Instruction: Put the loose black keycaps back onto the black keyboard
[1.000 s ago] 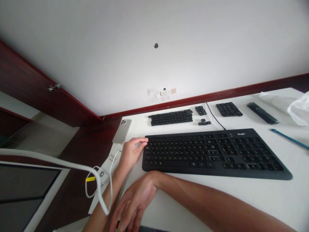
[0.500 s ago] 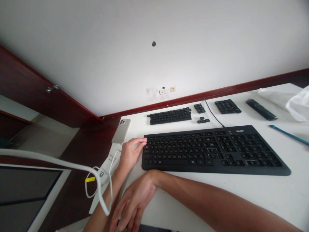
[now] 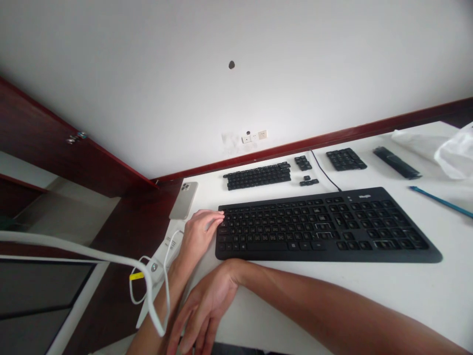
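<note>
A black keyboard [image 3: 281, 245] lies on the white table, and most of its key positions show no caps. My left hand [image 3: 199, 230] is at the keyboard's left edge, thumb and fingertips pinched together there; whatever they may hold is hidden. Nearer the table's front edge, my right hand [image 3: 207, 308] hangs with fingers loosely apart, holding nothing, its forearm reaching in from the right. Behind the keyboard lie loose black keycaps in groups: a large block [image 3: 258, 176], a small cluster [image 3: 303, 162], a few arrow-shaped caps [image 3: 309, 182] and a number block [image 3: 346, 159].
A phone [image 3: 184, 201] and a white power strip [image 3: 158, 259] with a cable are at the left. Toward the right lie a black wrapped bundle [image 3: 397, 162], a blue stick-like tool [image 3: 441, 201] and a white plastic bag [image 3: 456, 153]. A wall stands behind the table.
The whole view has shifted slightly. Both hands keep nearly the same pose and place relative to the keyboard.
</note>
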`<state>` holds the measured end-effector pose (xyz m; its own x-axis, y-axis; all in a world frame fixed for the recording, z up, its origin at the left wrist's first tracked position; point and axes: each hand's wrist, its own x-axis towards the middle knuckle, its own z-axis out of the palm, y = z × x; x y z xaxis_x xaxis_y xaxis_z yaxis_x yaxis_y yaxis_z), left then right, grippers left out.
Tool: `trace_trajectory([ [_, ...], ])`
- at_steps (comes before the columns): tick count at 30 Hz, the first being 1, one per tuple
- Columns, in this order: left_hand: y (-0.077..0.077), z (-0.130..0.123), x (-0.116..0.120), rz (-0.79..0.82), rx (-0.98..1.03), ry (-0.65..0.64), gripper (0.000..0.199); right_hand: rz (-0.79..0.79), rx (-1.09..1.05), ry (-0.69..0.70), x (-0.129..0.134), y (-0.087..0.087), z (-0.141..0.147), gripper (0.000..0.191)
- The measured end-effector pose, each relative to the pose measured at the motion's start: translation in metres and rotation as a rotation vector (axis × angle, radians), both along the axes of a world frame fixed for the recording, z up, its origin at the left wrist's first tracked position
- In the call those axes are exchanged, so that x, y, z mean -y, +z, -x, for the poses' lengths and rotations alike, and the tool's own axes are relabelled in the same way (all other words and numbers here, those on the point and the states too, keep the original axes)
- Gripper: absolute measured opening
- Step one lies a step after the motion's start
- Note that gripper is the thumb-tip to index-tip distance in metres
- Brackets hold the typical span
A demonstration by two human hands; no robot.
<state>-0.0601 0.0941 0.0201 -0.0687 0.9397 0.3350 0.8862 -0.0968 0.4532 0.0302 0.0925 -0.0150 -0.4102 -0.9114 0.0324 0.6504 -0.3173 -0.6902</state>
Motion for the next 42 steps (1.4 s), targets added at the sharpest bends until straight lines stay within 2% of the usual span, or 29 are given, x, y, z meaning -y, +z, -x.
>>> trace_trajectory([
  [4,0.001,0.0,0.0,-0.028,-0.085,-0.047,0.016,-0.014,0.008,0.002,0.001,-0.001,0.001,0.027],
  [9,-0.006,0.002,0.01,-0.065,-0.171,-0.095,0.024,-0.038,0.01,0.006,0.003,-0.003,0.004,0.028],
  [15,-0.016,0.004,0.018,-0.078,-0.223,-0.092,0.03,-0.042,0.019,0.016,0.005,-0.005,0.007,0.029],
  [20,-0.015,0.0,0.014,-0.104,-0.266,-0.079,0.026,-0.031,0.016,0.01,0.006,-0.005,0.006,0.032],
  [29,-0.017,-0.005,0.017,-0.094,-0.273,-0.041,0.03,-0.005,0.015,0.017,0.004,-0.008,0.006,0.032],
  [35,-0.016,-0.008,0.018,-0.034,-0.219,-0.065,0.031,-0.023,0.017,0.014,0.005,-0.009,0.006,0.032],
  [39,-0.015,-0.01,0.023,-0.083,-0.236,0.005,0.027,-0.018,0.006,0.002,0.005,-0.008,0.006,0.034],
  [42,-0.015,-0.011,0.025,-0.079,-0.23,-0.018,0.032,-0.01,-0.004,-0.001,0.005,-0.009,0.005,0.033],
])
